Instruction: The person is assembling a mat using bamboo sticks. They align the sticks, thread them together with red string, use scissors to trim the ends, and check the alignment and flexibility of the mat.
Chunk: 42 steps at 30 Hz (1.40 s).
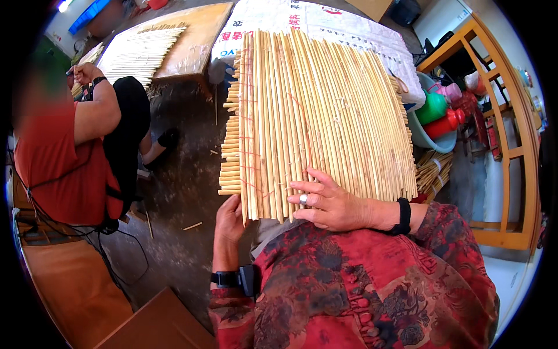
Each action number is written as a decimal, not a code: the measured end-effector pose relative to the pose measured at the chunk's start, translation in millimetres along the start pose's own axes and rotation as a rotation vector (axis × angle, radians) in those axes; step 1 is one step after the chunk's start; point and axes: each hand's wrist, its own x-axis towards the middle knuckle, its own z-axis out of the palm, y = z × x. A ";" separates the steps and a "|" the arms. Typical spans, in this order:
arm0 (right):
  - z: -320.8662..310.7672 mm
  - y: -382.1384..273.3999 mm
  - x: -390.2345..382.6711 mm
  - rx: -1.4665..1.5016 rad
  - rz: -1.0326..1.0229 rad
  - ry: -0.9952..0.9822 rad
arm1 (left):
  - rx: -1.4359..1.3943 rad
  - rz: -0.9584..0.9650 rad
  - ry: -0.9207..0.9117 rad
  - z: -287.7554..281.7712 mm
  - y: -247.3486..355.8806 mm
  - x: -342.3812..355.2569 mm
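Note:
A mat of pale straw-coloured stalks (343, 122) lies in front of me, its stalks running away from me side by side. Thin red threads cross it near its left side. Under it, the ends of a crosswise layer of stalks (231, 168) stick out on the left. At the near left corner my left hand (229, 220) grips the mat's edge, its fingers partly hidden. My right hand (325, 205), with a ring on one finger, rests on the near end of the stalks, fingers stretched out and apart.
A white printed sheet (325, 16) covers the surface beneath the mat. On the right are a blue basin (427, 136), green and red containers and a wooden frame (514, 154). A co-worker in red (58, 157) sits at left, by another table (192, 43) with stalks.

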 end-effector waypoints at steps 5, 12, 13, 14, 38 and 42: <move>-8.4 -1.0 0.4 -0.032 -0.044 -0.001 | -0.289 0.016 -0.239 -30.6 18.1 10.8; -9.3 -0.5 1.2 -0.013 -0.034 0.016 | -0.221 0.322 -0.113 23.5 29.4 -11.7; -10.1 0.3 1.8 -0.009 -0.040 0.016 | -0.209 0.377 -0.161 21.7 28.0 -11.1; -11.5 0.7 3.0 -0.019 -0.042 0.020 | -0.257 0.373 -0.244 21.3 27.7 -10.8; -12.2 0.2 6.2 -0.030 -0.014 0.023 | -0.569 0.143 -0.226 -79.6 -6.5 -41.9; -10.7 -0.3 6.7 -0.024 0.042 0.043 | -0.644 0.324 -0.312 -61.0 17.9 -36.6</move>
